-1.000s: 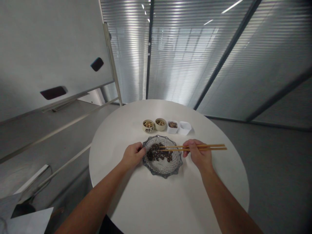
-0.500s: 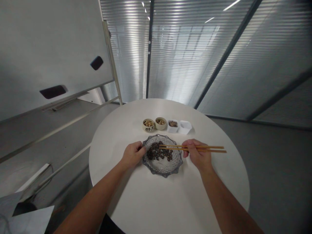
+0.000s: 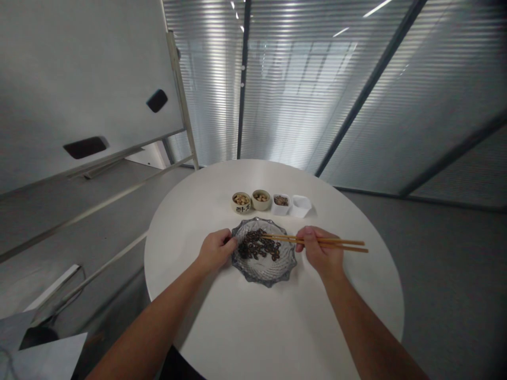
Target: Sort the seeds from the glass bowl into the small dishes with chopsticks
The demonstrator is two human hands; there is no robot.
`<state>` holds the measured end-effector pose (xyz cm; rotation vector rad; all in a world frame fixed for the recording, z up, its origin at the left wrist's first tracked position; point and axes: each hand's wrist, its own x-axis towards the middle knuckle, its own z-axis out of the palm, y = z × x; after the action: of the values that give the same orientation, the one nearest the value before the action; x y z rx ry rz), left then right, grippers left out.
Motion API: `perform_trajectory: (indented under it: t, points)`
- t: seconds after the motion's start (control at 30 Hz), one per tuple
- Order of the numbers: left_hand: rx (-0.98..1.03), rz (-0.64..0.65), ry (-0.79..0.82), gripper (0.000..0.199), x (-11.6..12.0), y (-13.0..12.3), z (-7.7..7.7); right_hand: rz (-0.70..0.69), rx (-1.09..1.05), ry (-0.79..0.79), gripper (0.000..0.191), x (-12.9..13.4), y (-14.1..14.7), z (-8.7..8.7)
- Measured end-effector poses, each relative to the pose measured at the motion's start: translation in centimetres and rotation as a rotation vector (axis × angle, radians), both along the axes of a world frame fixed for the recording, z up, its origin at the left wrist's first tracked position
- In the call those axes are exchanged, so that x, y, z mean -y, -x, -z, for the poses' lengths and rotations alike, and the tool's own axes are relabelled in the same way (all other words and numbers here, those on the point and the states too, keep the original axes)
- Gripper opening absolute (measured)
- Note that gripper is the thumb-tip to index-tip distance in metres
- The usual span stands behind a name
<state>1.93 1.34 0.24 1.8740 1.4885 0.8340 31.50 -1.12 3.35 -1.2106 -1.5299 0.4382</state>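
A clear glass bowl with a scalloped rim (image 3: 269,278) stands on the white round table, holding a heap of small dark brown pieces (image 3: 255,247), too small to name surely. Gripping the bowl's left edge, my left hand (image 3: 216,249) has its thumb at the rim. My right hand (image 3: 320,248) is closed around a pair of wooden chopsticks (image 3: 348,246), right of the bowl. Their tips are close together over the dark pieces; whether they pinch one I cannot tell.
Behind the bowl, in a row, stand two round cream bowls (image 3: 241,209) (image 3: 261,205) with light brown nuts or similar, a white square dish (image 3: 281,209) with brown bits, and another white dish (image 3: 301,207). A whiteboard (image 3: 87,68) on a frame rises at the left.
The chopstick tips have come together and shifted slightly right and up within the bowl. My left hand and the bowl have stayed in place.
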Motion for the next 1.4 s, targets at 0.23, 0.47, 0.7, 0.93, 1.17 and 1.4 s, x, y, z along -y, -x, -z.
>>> perform_trajectory:
  t: [0.23, 0.47, 0.7, 0.93, 1.17, 1.4]
  points:
    - [-0.006, 0.005, 0.004, 0.031, 0.1, 0.0, -0.4, 0.056, -0.181, -0.037, 0.048, 0.3, 1.0, -1.1]
    - [-0.005, -0.008, 0.001, 0.03, 0.1, -0.1, -0.4, 0.11, -0.35, -0.071, 0.048, 0.1, 1.0, -1.3]
    - [-0.009, -0.007, 0.008, 0.03, 0.1, -0.1, -0.5, 0.105, -0.411, -0.083, 0.046, 0.3, 1.3, -1.4]
    - [-0.003, -0.009, 0.005, 0.03, 0.0, -0.1, -0.2, 0.247, -0.331, -0.228, 0.047, -0.7, -0.7, -3.4]
    - [0.006, -0.009, 0.012, 0.03, 0.0, -0.1, -0.3, 0.478, -0.284, -0.307, 0.048, -5.2, -5.6, -3.6]
    - [-0.007, -0.004, 0.007, 0.029, 0.1, -0.2, -0.7, 0.501, -0.247, -0.206, 0.05, -7.3, -7.3, -1.2]
